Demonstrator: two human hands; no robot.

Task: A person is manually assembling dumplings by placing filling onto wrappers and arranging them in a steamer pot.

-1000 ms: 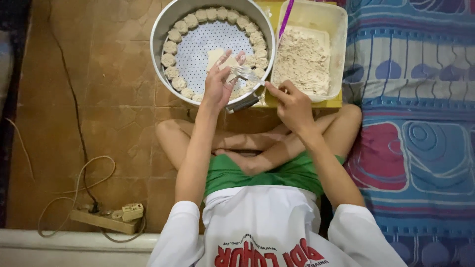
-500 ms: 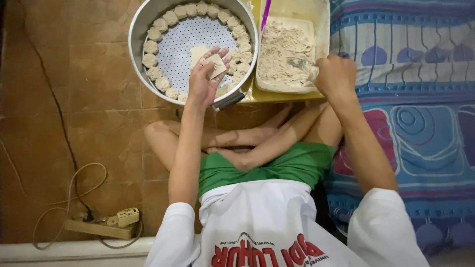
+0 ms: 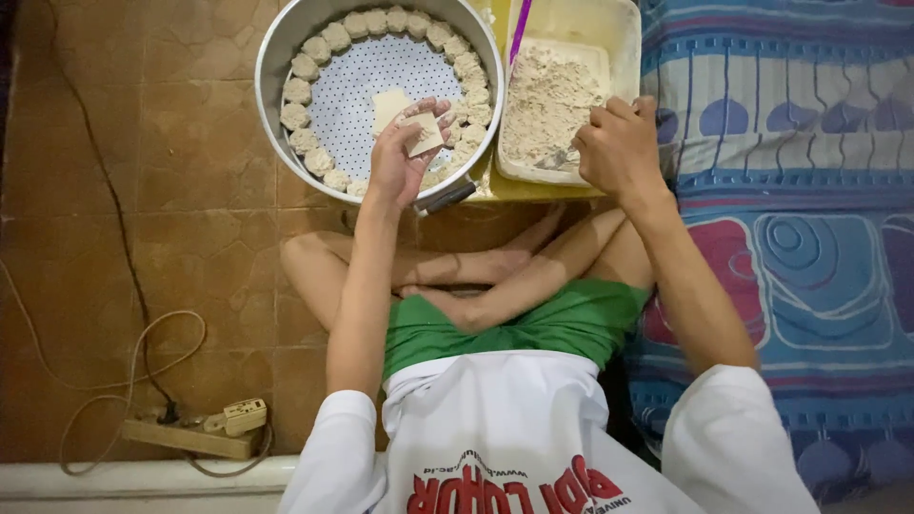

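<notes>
My left hand (image 3: 405,157) holds a pale square dough wrapper (image 3: 425,134) flat in its palm, above the near rim of a round metal steamer tray (image 3: 276,48). Several filled dumplings (image 3: 303,90) line the tray's inner edge; another wrapper (image 3: 389,101) lies on its perforated floor. My right hand (image 3: 619,148) is closed at the near edge of a cream plastic tub (image 3: 621,29) of pale minced filling (image 3: 552,100), gripping a metal spoon (image 3: 560,162) whose tip rests in the filling.
A purple stick (image 3: 519,29) leans in the tub. A patterned blue mattress (image 3: 800,190) lies on the right. Brown floor tiles (image 3: 181,171) lie to the left, with a cable and a power strip (image 3: 205,428) near a white ledge. My crossed legs are below the tray.
My right hand has moved from beside my left hand over to the tub of filling. My left hand has stayed over the tray with the wrapper. The camera has come closer.
</notes>
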